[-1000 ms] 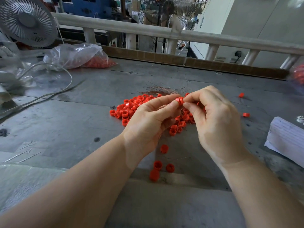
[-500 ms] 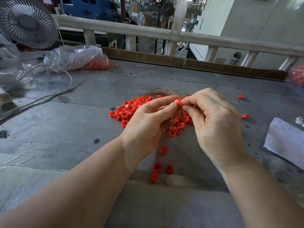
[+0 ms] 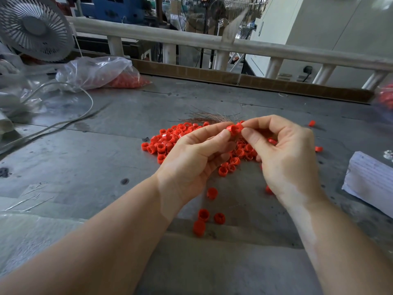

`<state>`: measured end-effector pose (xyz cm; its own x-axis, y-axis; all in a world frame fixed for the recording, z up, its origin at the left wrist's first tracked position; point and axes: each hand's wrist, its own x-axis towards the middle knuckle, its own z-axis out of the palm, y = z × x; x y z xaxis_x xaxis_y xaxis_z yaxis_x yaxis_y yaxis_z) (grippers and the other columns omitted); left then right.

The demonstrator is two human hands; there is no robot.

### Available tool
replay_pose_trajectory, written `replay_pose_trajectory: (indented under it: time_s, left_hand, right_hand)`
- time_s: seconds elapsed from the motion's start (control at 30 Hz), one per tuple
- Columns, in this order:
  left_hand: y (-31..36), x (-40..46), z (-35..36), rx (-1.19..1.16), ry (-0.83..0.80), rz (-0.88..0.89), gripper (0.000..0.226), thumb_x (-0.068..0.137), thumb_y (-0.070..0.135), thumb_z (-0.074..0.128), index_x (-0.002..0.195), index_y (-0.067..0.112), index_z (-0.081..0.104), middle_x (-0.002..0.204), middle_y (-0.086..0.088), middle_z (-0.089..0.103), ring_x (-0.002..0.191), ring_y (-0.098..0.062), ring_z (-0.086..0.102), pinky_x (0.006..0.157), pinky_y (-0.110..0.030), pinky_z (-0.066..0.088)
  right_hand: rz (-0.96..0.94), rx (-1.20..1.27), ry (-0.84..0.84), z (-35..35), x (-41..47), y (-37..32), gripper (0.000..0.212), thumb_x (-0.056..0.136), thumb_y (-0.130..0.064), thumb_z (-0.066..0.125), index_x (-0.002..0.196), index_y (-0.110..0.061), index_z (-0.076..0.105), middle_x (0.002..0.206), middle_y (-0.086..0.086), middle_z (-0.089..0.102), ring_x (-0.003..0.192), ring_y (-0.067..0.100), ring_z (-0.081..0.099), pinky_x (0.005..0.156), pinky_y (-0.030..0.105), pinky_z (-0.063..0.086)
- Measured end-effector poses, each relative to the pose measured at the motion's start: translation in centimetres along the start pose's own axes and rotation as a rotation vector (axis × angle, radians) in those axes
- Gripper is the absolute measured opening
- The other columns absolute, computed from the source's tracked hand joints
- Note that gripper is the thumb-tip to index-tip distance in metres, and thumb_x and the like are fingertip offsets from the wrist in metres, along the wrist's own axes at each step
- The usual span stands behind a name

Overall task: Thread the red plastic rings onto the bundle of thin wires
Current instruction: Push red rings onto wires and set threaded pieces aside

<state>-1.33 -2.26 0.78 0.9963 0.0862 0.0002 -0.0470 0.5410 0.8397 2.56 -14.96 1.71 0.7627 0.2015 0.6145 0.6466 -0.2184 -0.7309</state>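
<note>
Far left we see a grey fan (image 3: 35, 28), then a clear plastic bag (image 3: 95, 71) lying on the metal table (image 3: 74, 158), red rings bunched in its right end. No readable writing on it. At centre, a loose pile of red rings (image 3: 170, 139) sits in front of the thin wires (image 3: 209, 118). Our left hand (image 3: 191, 158) and right hand (image 3: 285, 154) meet above the pile, fingertips of both pinching one held ring (image 3: 235, 129). Right edge: a white paper stack (image 3: 370, 179), print too blurred to read.
</note>
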Motion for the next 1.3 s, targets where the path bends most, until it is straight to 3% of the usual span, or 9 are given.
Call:
replay_pose_trajectory:
  time_s: [0.17, 0.7, 0.87, 1.3]
  left_hand:
    - [0.01, -0.04, -0.05, 0.001, 0.003, -0.002, 0.016, 0.067, 0.016, 0.063, 0.08, 0.016, 0.073, 0.072, 0.003, 0.069, 0.061, -0.003, 0.063, 0.062, -0.015, 0.051]
    - [0.02, 0.04, -0.09, -0.018, 0.017, -0.027, 0.014, 0.077, 0.012, 0.062, 0.085, 0.016, 0.071, 0.07, 0.003, 0.069, 0.06, -0.003, 0.063, 0.061, -0.015, 0.052]
    - [0.0, 0.04, 0.0, -0.027, -0.011, -0.034, 0.018, 0.068, 0.014, 0.063, 0.083, 0.016, 0.072, 0.068, 0.003, 0.068, 0.058, -0.003, 0.063, 0.059, -0.015, 0.052]
    - [-0.04, -0.02, -0.16, 0.012, -0.07, -0.037, 0.027, 0.069, 0.016, 0.062, 0.094, 0.013, 0.07, 0.072, 0.004, 0.069, 0.061, -0.003, 0.063, 0.063, -0.015, 0.051]
  right_hand:
    - [0.15, 0.129, -0.032, -0.19, 0.04, 0.12, 0.019, 0.086, -0.012, 0.066, 0.075, -0.028, 0.067, 0.058, -0.017, 0.062, 0.044, -0.001, 0.047, 0.044, 0.01, 0.036]
    - [0.352, 0.414, -0.047, -0.17, 0.29, -0.02, 0.018, 0.086, -0.007, 0.061, 0.075, -0.019, 0.068, 0.062, -0.005, 0.062, 0.055, 0.003, 0.051, 0.043, 0.014, 0.038]
    - [0.423, 0.5, -0.043, -0.12, 0.39, -0.18, 0.015, 0.087, -0.006, 0.059, 0.076, -0.015, 0.065, 0.061, -0.007, 0.062, 0.054, 0.001, 0.052, 0.042, 0.013, 0.037]
    - [0.496, 0.517, -0.097, -0.18, 0.44, -0.28, 0.018, 0.087, -0.009, 0.057, 0.073, -0.017, 0.065, 0.062, -0.007, 0.065, 0.053, 0.002, 0.053, 0.041, 0.013, 0.037]
